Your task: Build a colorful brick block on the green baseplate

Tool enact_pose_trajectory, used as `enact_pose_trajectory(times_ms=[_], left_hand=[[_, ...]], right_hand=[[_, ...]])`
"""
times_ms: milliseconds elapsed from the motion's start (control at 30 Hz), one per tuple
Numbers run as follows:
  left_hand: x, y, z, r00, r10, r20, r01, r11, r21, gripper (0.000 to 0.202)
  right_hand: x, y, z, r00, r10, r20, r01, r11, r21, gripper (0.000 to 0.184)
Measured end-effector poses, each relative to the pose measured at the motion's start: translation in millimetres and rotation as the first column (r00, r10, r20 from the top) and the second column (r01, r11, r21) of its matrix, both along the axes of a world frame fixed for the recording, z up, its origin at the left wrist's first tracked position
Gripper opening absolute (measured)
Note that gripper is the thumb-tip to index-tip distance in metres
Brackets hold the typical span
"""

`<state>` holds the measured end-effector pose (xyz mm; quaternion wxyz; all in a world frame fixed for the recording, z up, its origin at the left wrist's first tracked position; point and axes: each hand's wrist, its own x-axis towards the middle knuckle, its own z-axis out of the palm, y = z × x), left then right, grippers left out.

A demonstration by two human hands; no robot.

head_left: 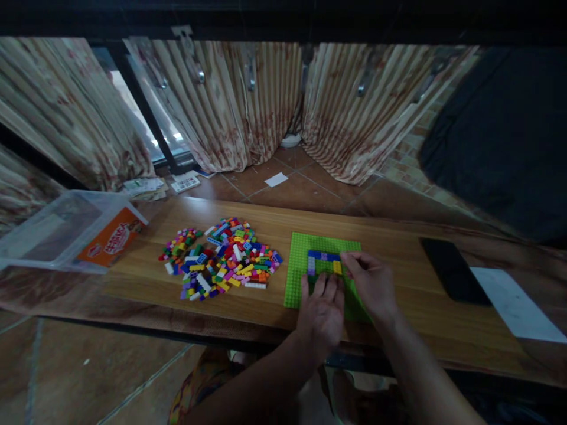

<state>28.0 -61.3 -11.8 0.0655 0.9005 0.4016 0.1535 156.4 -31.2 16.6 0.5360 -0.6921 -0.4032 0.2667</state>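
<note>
A green studded baseplate [297, 289] lies on the wooden board, partly covered by my hands. Toy bricks on it form a small outline: a blue row [324, 256] at the far side, light purple bricks [311, 265] at the left and a yellow brick [337, 267] at the right. My left hand [322, 310] rests on the near part of the plate, fingers stretched out and slightly apart, hiding the outline's near side. At its far right corner, my right hand [372, 282] has thumb and forefinger pinched together; whatever is between them is hidden.
A heap of loose, mixed-colour bricks [230, 257] spreads over the board left of the plate. Farther left stands a clear plastic box [57, 236] with an orange label. On the right lie a black flat object [454, 271] and a white sheet [518, 304].
</note>
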Motion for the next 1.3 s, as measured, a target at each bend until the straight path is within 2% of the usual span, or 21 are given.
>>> enact_pose_trajectory(times_ms=[133, 200, 267, 300, 367, 400, 467, 567, 633, 667, 833, 933, 1067, 1300], left_hand=[[-20.0, 17.7, 23.3, 0.978, 0.016, 0.208, -0.004, 0.998, -0.058, 0.039], [-38.7, 35.9, 35.8, 0.929, 0.071, 0.364, -0.045, 0.996, -0.079, 0.035], [-63.2, 59.4, 43.9, 0.819, 0.205, 0.536, -0.187, 0.978, -0.090, 0.030], [-76.7, 72.0, 45.7, 0.738, 0.269, 0.619, -0.264, 0.959, -0.103, 0.028], [-103.5, 95.4, 45.8, 0.490, 0.396, 0.777, -0.415, 0.889, -0.191, 0.025], [-115.6, 105.1, 44.8, 0.396, 0.437, 0.807, -0.450, 0.859, -0.245, 0.024], [-134.8, 118.6, 42.9, 0.263, 0.475, 0.840, -0.488, 0.816, -0.309, 0.024], [-147.6, 124.7, 43.2, 0.165, 0.516, 0.840, -0.502, 0.777, -0.379, 0.025], [-147.5, 123.1, 45.1, 0.147, 0.542, 0.827, -0.483, 0.769, -0.418, 0.026], [-146.2, 121.8, 46.2, 0.148, 0.551, 0.821, -0.472, 0.769, -0.431, 0.026], [-141.5, 119.6, 47.8, 0.156, 0.541, 0.826, -0.408, 0.797, -0.445, 0.024], [-142.5, 119.4, 47.8, 0.167, 0.567, 0.807, -0.390, 0.790, -0.474, 0.023], [-145.2, 117.2, 47.8, 0.159, 0.604, 0.781, -0.351, 0.774, -0.527, 0.024], [-152.5, 115.4, 46.8, 0.149, 0.627, 0.765, -0.321, 0.762, -0.562, 0.021]], right_hand=[[-12.4, 2.9, 7.6, 1.000, 0.017, 0.005, -0.017, 0.998, 0.054, 0.029], [-14.5, 4.7, 9.0, 1.000, 0.002, -0.006, -0.001, 0.998, 0.063, 0.029], [-15.4, 5.5, 8.9, 1.000, -0.015, 0.006, 0.014, 0.998, 0.066, 0.029], [-16.4, 5.3, 8.5, 1.000, -0.014, 0.024, 0.013, 0.998, 0.069, 0.028], [-21.1, 3.6, 7.4, 0.995, 0.026, 0.092, -0.034, 0.996, 0.082, 0.025], [-25.4, 2.2, 6.7, 0.988, 0.071, 0.140, -0.084, 0.993, 0.088, 0.023], [-38.0, -1.0, 4.4, 0.944, 0.210, 0.255, -0.239, 0.967, 0.088, 0.017], [-63.0, -4.9, -2.5, 0.787, 0.450, 0.422, -0.504, 0.863, 0.020, 0.020], [-79.3, -5.6, -9.3, 0.689, 0.535, 0.490, -0.605, 0.796, -0.017, 0.024], [-86.4, -5.2, -12.8, 0.663, 0.551, 0.507, -0.627, 0.778, -0.025, 0.025], [-108.7, 0.3, -22.8, 0.618, 0.548, 0.564, -0.644, 0.764, -0.037, 0.022], [-115.9, 4.0, -23.7, 0.608, 0.534, 0.587, -0.632, 0.773, -0.048, 0.021], [-122.2, 9.3, -25.4, 0.622, 0.493, 0.608, -0.568, 0.819, -0.083, 0.022], [-111.6, 16.7, -28.4, 0.711, 0.440, 0.548, -0.486, 0.871, -0.068, 0.023]])
